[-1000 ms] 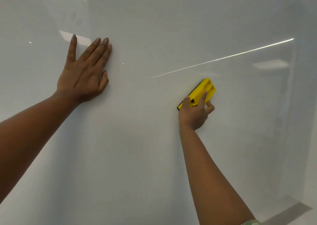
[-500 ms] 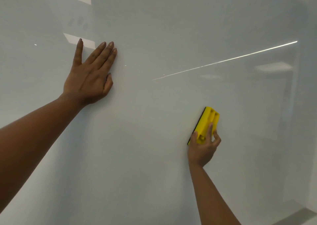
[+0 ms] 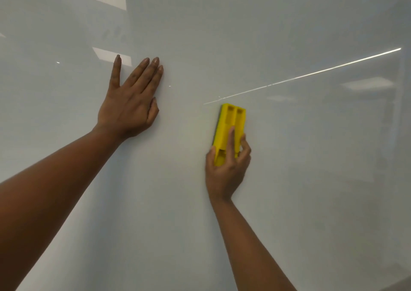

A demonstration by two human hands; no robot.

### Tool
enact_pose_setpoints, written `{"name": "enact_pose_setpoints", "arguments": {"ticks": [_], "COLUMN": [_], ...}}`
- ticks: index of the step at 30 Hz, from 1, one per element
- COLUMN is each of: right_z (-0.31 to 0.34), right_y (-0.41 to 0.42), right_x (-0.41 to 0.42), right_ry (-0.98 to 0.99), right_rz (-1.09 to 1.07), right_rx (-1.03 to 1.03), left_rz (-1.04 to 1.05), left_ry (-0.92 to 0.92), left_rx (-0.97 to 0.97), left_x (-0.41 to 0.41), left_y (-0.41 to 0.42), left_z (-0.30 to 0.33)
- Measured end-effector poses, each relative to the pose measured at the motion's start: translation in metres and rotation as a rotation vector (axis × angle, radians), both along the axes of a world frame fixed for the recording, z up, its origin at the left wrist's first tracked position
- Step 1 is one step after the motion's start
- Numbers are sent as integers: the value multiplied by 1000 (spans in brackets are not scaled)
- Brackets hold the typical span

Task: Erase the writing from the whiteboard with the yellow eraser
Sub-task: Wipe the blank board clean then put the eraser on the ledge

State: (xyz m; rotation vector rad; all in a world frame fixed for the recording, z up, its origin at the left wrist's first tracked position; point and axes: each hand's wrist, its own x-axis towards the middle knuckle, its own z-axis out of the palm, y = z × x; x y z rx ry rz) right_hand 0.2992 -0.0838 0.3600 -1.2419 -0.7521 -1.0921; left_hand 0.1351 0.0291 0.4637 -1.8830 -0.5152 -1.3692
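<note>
The whiteboard fills nearly the whole view, and almost all of it reads as bare, glossy grey-white. No clear marker strokes show anywhere on it. What does show is reflection: pale ceiling-light patches toward 11 and 12 o'clock, and a thin bright streak running from the middle out toward 2 o'clock, which looks more like a glint than ink, though that cannot be settled from here. A very faint smudge near 12 o'clock may be leftover writing or a reflection; it is too dim to tell.

The left hand lies open and flat against the board at about 10 o'clock from centre, fingers spread and pointing up, holding nothing and seemingly bracing the person.

The right hand sits just right of centre, closed around the lower end of the yellow eraser, thumb on its left edge and fingers laid over its back.

The eraser stands nearly upright, pressed flat to the board, its top end touching or just below the inner end of the streak.

Judged from this, the erasing looks close to finished: the visible area is clean, and what remains is at most a check of the faint patch up top and any board outside the view.
</note>
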Motion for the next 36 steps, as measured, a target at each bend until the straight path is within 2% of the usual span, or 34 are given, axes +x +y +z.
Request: {"name": "enact_pose_setpoints", "arguments": {"ticks": [7,9,11,17,22,30,33,36], "right_z": [-50,-68,-82,-94,-98,-118,-114,-104], "right_y": [1,-6,-15,-44,-68,-67,-52,-33], "right_x": [-23,-12,5,52,93,100,77,44], "right_ry": [-403,-521,-547,-276,160,677,734,615], "right_rz": [-47,-57,-75,-130,-42,-22,1,3], "right_rx": [-325,-377,-387,-312,-121,80,139,144], "left_rz": [-4,-9,-13,-19,-19,-3,13,16], "left_ry": [6,5,6,0,0,10,18,30], "left_rx": [3,1,1,-2,-11,-28,-27,-40], "left_x": [-1,-2,-3,-2,-1,-1,-1,-2], "left_y": [-2,-2,-2,-1,-1,-1,-2,-5], "left_z": [0,0,0,-1,-1,-1,0,1]}}
